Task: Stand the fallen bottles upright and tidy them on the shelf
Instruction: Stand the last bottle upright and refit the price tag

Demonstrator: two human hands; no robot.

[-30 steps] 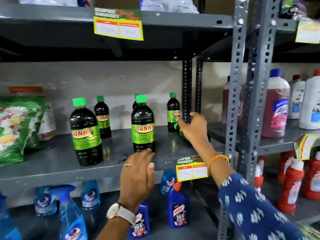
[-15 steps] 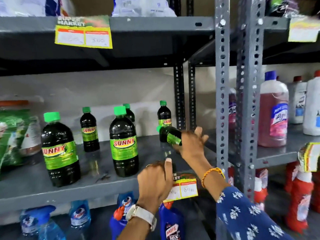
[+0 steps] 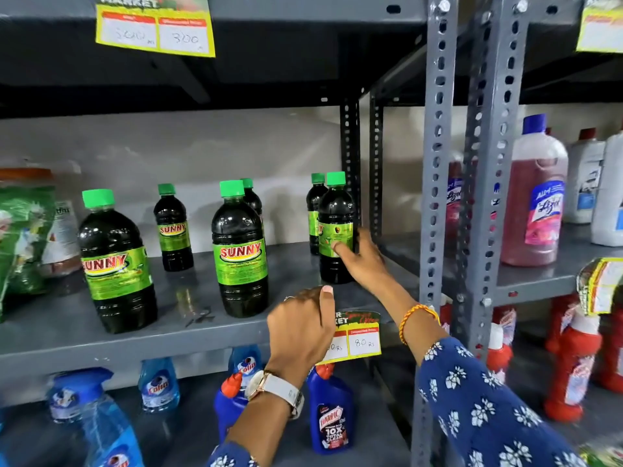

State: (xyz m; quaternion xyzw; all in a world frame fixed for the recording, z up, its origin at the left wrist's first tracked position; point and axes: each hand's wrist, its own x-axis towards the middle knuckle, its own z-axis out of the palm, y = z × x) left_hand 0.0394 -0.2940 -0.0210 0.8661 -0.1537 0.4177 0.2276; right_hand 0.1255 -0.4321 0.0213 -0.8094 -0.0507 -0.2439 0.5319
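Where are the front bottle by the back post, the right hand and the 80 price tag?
front bottle [image 3: 335, 210]: head view, dark shoulder above the label.
right hand [image 3: 362, 264]: head view, middle of the hand.
80 price tag [image 3: 363, 342]: head view, right white box.

Right hand [image 3: 362, 264], arm extended in a patterned sleeve [image 3: 472, 399], grips a bottle [image 3: 335, 214], thumb on its front. Left hand [image 3: 300, 326], lower, fingers curled, thumb raised; watch [image 3: 279, 389] on wrist.

I get a single wide-angle view from the person's head, facing forward and slightly down, close up to the grey shelf [image 3: 60, 332] and roughly level with it.
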